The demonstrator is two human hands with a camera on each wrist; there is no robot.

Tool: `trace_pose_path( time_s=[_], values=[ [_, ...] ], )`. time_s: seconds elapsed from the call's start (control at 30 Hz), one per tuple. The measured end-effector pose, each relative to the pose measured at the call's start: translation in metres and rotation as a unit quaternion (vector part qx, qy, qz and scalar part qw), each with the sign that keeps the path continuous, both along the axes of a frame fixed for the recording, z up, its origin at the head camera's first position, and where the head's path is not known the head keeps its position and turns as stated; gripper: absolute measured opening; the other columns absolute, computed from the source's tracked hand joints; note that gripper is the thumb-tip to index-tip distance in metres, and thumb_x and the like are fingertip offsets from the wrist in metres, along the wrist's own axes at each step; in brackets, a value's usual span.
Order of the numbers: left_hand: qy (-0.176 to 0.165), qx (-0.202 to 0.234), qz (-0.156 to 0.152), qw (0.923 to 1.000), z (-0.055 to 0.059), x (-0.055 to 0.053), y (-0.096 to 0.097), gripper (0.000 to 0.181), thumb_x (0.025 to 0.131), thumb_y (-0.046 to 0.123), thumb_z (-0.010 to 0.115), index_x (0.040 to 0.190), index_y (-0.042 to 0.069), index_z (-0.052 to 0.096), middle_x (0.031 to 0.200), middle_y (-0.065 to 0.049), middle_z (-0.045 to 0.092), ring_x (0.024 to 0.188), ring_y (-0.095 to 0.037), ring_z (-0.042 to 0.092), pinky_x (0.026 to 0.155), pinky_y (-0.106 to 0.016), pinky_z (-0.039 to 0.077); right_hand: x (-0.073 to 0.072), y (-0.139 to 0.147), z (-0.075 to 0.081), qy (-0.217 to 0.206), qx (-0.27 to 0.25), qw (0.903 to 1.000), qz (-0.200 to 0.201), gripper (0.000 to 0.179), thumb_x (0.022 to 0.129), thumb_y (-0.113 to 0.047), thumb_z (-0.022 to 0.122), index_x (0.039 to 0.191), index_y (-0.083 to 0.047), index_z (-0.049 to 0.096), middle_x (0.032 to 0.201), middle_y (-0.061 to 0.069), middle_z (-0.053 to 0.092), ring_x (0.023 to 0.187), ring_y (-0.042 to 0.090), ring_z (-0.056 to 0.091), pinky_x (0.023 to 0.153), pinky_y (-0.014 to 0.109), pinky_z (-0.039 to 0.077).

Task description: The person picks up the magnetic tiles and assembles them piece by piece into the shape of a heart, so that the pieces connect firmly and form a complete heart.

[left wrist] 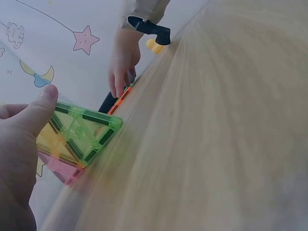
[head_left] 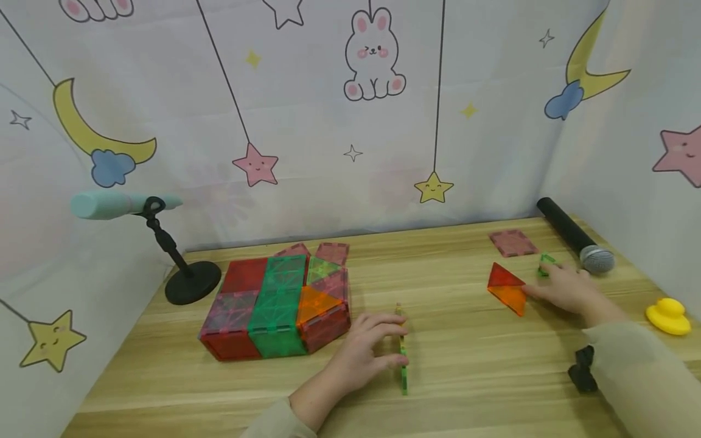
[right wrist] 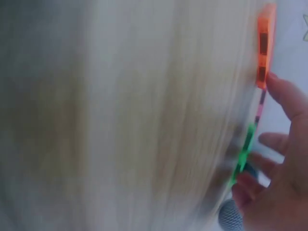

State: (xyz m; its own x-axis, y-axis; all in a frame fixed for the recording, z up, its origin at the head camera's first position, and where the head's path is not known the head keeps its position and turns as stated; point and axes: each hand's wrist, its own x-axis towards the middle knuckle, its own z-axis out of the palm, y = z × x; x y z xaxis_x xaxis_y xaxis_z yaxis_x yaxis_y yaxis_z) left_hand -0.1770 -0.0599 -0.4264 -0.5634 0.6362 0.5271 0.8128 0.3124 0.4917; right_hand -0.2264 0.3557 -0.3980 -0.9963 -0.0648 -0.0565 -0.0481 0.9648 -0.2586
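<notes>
My left hand [head_left: 361, 350] holds a thin panel of joined magnetic tiles [head_left: 403, 365] on its edge on the table. In the left wrist view, the thumb lies against this panel of green, yellow and pink triangle tiles [left wrist: 79, 132]. My right hand [head_left: 569, 292] reaches low over the table with fingers spread. Its fingertips are at a small green tile [head_left: 546, 263], partly hidden by them. The thumb is at the edge of an orange triangle tile [head_left: 509, 297], which joins a red triangle tile [head_left: 502, 275]. The right wrist view is blurred.
Left of my left hand stands a block of red, green and purple tiles [head_left: 279, 304]. A black stand [head_left: 193, 283] holds a mint-coloured microphone [head_left: 109, 205]. At right are a pink square tile [head_left: 513, 243], a black microphone [head_left: 575, 234] and a yellow duck [head_left: 669, 316].
</notes>
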Motion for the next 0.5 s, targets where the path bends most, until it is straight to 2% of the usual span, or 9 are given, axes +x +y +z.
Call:
trace_pose_path(
  time_s=[0.17, 0.3, 0.4, 0.5],
  values=[
    [0.005, 0.0, 0.003, 1.0, -0.001, 0.0, 0.001, 0.045, 0.075, 0.027, 0.076, 0.115, 0.01, 0.062, 0.13, -0.003, 0.053, 0.111, -0.018, 0.045, 0.091, -0.035, 0.039, 0.002, -0.004, -0.001, 0.029, -0.019, 0.9976, 0.06, 0.069, 0.086, -0.041, 0.063, 0.126, 0.014, 0.047, 0.122, 0.044, 0.039, 0.108, 0.06, 0.039, 0.087, 0.066, 0.033],
    [-0.002, -0.002, 0.0, 1.0, -0.001, 0.0, 0.001, 0.045, 0.076, 0.027, 0.075, 0.116, 0.011, 0.062, 0.13, -0.003, 0.053, 0.112, -0.018, 0.044, 0.092, -0.035, 0.038, 0.005, -0.014, -0.002, 0.053, -0.045, 0.9909, 0.115, 0.054, 0.083, -0.031, 0.069, 0.119, 0.008, 0.057, 0.11, 0.031, 0.055, 0.1, 0.046, 0.053, 0.084, 0.058, 0.04],
    [-0.007, -0.002, 0.0, 1.0, -0.002, 0.001, 0.001, 0.045, 0.077, 0.028, 0.075, 0.116, 0.011, 0.062, 0.131, -0.004, 0.052, 0.112, -0.018, 0.044, 0.092, -0.035, 0.038, 0.009, -0.025, -0.001, 0.055, -0.066, 0.9853, 0.147, 0.055, 0.083, -0.032, 0.07, 0.122, 0.005, 0.057, 0.114, 0.026, 0.057, 0.104, 0.042, 0.052, 0.087, 0.057, 0.04],
    [-0.007, -0.001, 0.004, 1.0, -0.002, 0.001, 0.001, 0.045, 0.077, 0.028, 0.074, 0.116, 0.011, 0.062, 0.131, -0.003, 0.052, 0.111, -0.017, 0.044, 0.091, -0.035, 0.038, 0.012, -0.038, 0.002, 0.038, -0.072, 0.9825, 0.168, 0.064, 0.083, -0.039, 0.069, 0.126, 0.005, 0.054, 0.124, 0.028, 0.052, 0.113, 0.047, 0.046, 0.091, 0.061, 0.035]
  ],
)
